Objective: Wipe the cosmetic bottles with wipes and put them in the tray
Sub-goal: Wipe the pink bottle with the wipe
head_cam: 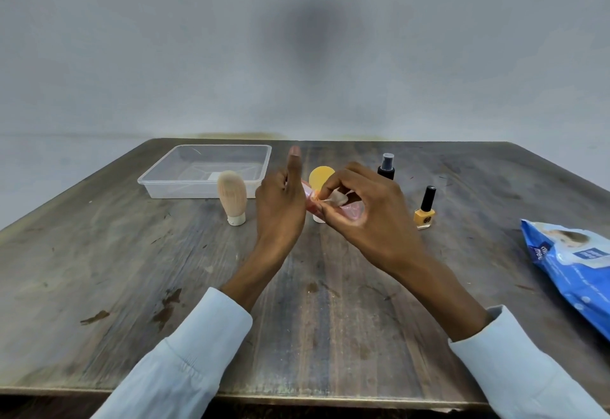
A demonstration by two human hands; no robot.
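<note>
My left hand (280,207) holds a pink tube (312,204) sideways above the table, thumb pointing up. My right hand (366,210) pinches a small white wipe (338,197) against the tube. Behind the hands stands a yellow tube (321,176) on its white cap, partly hidden. A beige tube (232,195) stands cap-down to the left. To the right are a black spray bottle (386,167) and a yellow nail polish bottle (425,210). The clear plastic tray (171,184) lies at the back left and holds no bottles.
A blue pack of wipes (571,266) lies at the table's right edge. The wooden table (132,286) has a worn, stained surface. A plain grey wall stands behind it.
</note>
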